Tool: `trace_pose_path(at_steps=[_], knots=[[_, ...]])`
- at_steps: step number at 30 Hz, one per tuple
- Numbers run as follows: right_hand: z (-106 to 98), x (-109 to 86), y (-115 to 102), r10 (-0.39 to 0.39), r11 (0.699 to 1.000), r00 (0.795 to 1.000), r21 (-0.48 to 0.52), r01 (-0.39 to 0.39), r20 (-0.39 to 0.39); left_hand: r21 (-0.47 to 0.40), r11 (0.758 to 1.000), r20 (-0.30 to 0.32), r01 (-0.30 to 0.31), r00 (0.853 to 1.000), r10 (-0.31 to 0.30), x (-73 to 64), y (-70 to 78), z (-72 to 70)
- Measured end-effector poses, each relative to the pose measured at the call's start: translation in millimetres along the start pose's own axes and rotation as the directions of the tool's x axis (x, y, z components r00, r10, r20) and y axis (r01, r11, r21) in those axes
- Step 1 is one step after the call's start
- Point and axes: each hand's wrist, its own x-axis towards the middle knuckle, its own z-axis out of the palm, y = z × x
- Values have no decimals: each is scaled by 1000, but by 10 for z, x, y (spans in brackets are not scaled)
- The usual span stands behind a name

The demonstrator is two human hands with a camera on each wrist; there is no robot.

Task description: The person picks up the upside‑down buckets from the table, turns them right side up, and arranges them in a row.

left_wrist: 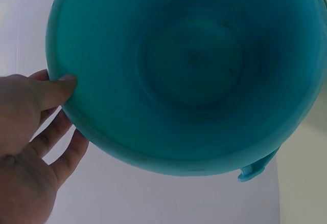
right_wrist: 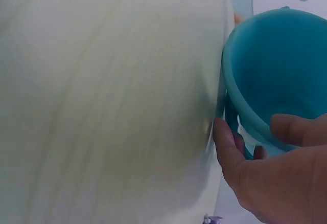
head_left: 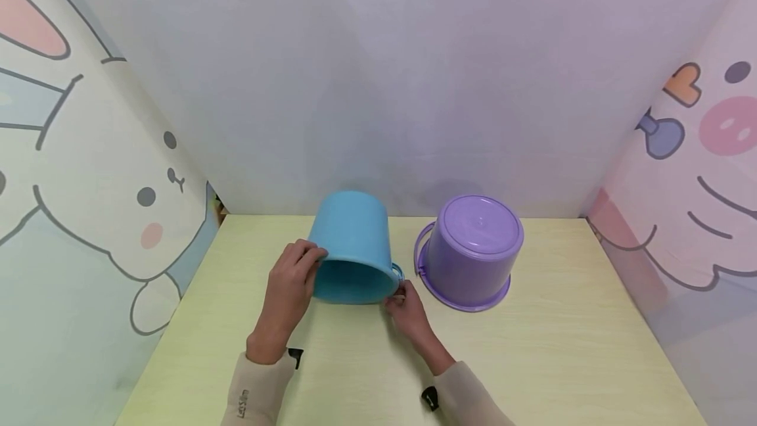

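Note:
A light blue bucket (head_left: 353,225) is tipped on its side, its mouth turned toward me and its base toward the back wall. On the rim's left side, my left hand (head_left: 288,288) pinches the edge; the left wrist view shows the thumb (left_wrist: 61,88) inside and the fingers outside. My right hand (head_left: 411,314) grips the rim's lower right beside the bucket's handle (right_wrist: 232,115). In the right wrist view its thumb (right_wrist: 288,128) reaches over the rim, with the fingers around the handle side.
A purple bucket (head_left: 470,275) stands upside down to the right of the blue one, its handle (head_left: 418,245) hanging on the left side. Both are on a pale wooden table (head_left: 568,347). A plain back wall (head_left: 378,84) and cartoon-printed side panels (head_left: 692,215) enclose the table.

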Motion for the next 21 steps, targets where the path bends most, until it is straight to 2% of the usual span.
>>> trace_pose_path(at_steps=[6,10,13,21], knots=[[26,31,11,-1,1000,999,-14,2,41,-17,1000,-5,13,1000,-13,-1,-9,-5],[47,40,20,10,999,999,40,-13,54,-27,999,-10,24,1000,-24,-7,-32,-6],[54,41,30,3,997,999,77,-6,42,-33,999,-18,30,999,-31,-11,-53,-9],[34,35,-12,-22,997,999,78,24,-26,-64,996,-37,64,997,-67,-15,-95,-49]])
